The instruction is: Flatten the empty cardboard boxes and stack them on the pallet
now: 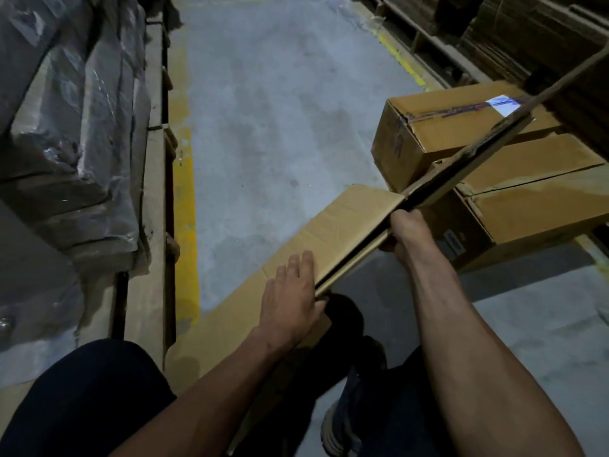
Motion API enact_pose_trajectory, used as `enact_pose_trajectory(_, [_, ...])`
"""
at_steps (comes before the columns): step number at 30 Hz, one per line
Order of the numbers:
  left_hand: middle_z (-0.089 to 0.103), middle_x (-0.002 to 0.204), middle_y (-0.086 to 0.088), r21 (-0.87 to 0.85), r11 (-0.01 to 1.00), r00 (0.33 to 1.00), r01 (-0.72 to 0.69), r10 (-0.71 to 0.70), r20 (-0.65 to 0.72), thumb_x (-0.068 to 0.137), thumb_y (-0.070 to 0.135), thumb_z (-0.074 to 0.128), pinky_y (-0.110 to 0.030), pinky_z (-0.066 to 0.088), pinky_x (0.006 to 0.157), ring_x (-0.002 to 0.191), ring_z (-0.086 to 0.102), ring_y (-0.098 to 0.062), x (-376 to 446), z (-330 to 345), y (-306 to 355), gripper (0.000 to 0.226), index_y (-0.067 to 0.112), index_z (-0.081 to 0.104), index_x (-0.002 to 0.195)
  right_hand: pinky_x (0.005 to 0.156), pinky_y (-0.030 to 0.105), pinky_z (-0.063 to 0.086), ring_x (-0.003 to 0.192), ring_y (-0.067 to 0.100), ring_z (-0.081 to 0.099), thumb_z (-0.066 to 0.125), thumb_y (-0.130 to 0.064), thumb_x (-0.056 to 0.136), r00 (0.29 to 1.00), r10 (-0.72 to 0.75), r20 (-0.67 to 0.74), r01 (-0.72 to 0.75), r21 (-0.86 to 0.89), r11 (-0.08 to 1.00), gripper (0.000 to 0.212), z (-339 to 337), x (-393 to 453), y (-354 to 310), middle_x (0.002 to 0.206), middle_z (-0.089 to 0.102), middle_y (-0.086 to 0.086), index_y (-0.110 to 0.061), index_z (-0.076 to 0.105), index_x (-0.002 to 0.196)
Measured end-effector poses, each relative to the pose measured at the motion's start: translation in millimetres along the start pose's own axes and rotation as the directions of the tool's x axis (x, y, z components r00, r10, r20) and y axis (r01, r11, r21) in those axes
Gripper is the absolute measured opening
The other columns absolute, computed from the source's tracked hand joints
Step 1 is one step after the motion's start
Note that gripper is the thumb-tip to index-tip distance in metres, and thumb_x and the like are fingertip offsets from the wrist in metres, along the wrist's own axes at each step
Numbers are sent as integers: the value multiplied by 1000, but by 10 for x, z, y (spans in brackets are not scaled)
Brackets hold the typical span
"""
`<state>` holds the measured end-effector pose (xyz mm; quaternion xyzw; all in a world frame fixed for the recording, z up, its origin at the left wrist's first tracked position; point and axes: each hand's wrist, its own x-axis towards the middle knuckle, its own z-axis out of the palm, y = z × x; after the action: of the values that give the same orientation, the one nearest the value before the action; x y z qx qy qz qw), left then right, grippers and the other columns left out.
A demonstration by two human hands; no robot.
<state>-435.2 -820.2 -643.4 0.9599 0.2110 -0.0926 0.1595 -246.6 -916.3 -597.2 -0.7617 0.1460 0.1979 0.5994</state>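
Observation:
A flattened brown cardboard box (333,232) is held edge-up in front of me, its long folded edge running from lower centre up toward the right. My left hand (291,300) lies on its near face, fingers over the panel and thumb wrapped round the lower edge. My right hand (407,232) grips the upper edge farther along. Two unflattened cardboard boxes stand at the right: a taped one (428,133) in front and a larger one (527,199) behind and below it.
Plastic-wrapped stacks (82,127) on wooden pallets (155,192) line the left side, bordered by a yellow floor line (186,225). Stacked flat cardboard (543,34) fills the upper right. Grey concrete aisle (280,110) runs ahead. My legs and a shoe (336,430) are below.

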Motion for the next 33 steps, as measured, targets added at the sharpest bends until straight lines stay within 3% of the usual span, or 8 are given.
enact_pose_trajectory(6, [61, 126, -7, -29, 998, 993, -54, 50, -106, 93, 30, 53, -42, 46, 79, 108, 60, -38, 31, -36, -56, 46, 16, 40, 135, 84, 43, 57, 91, 32, 63, 54, -18, 83, 997, 3, 81, 6, -118, 993, 22, 82, 91, 3, 88, 63, 10, -13, 62, 103])
enact_pose_trajectory(9, [69, 105, -8, -62, 996, 985, -70, 59, -162, 89, 28, 53, -40, 44, 74, 98, 63, -37, 60, -12, -107, 33, 19, 48, 120, 84, 46, 60, 94, 32, 60, 55, -40, 68, 1000, -16, -20, 11, -257, 966, 46, 76, 53, -46, 89, 57, 13, -8, 60, 102])
enact_pose_trajectory(13, [71, 93, -10, -198, 975, 964, -99, 45, -261, 85, 41, 47, -40, 45, 71, 90, 64, -38, 176, -95, -188, 39, 17, 62, 112, 103, 46, 47, 121, 39, 53, 55, -47, 83, 988, -157, -11, 144, -347, 927, 48, 150, -168, -191, 127, 59, 14, -17, 57, 121])
enact_pose_trajectory(16, [71, 83, -7, -372, 927, 956, -48, -65, -286, 87, 36, 67, -36, 41, 68, 86, 64, -33, 300, -223, -256, 20, 17, 69, 94, 114, 42, 34, 139, 36, 40, 59, -37, 95, 949, -279, 145, 314, -396, 863, 74, 273, -219, -159, 153, 44, 10, -15, 23, 157])
enact_pose_trajectory(18, [70, 75, -3, -489, 872, 954, 8, -154, -259, 83, 33, 75, -34, 43, 65, 80, 66, -27, 380, -312, -273, 19, 14, 72, 85, 115, 37, 28, 147, 31, 29, 57, -34, 100, 933, -261, 249, 342, -382, 859, 83, 355, -254, -48, 163, 27, 6, -20, 2, 161])
enact_pose_trajectory(22, [71, 68, 1, -683, 723, 930, 101, -313, -194, 76, 36, 80, -29, 47, 59, 73, 69, -20, 581, -456, -294, 21, 16, 76, 81, 118, 41, 31, 145, 28, 33, 53, -32, 102, 952, -149, 268, 232, -311, 922, 72, 392, -172, 262, 161, 31, 6, -21, 12, 160])
enact_pose_trajectory(28, [74, 75, -3, -902, 430, 887, 33, -428, -171, 65, 39, 82, -36, 59, 67, 72, 72, -21, 1074, -847, -471, 36, 7, 77, 81, 113, 52, 38, 137, 34, 44, 49, -48, 97, 972, 110, 206, -39, -324, 945, 63, 266, 66, 671, 152, 44, 8, -18, 39, 151])
enact_pose_trajectory(33, [74, 82, -13, -963, 253, 847, -93, -488, -210, 59, 34, 84, -41, 57, 69, 71, 67, -20, 1420, -1225, -592, 35, 5, 73, 74, 102, 48, 47, 119, 40, 55, 63, -66, 67, 958, 287, -1, -284, -149, 947, 96, 203, -134, 874, 135, 55, 17, -12, 43, 144])
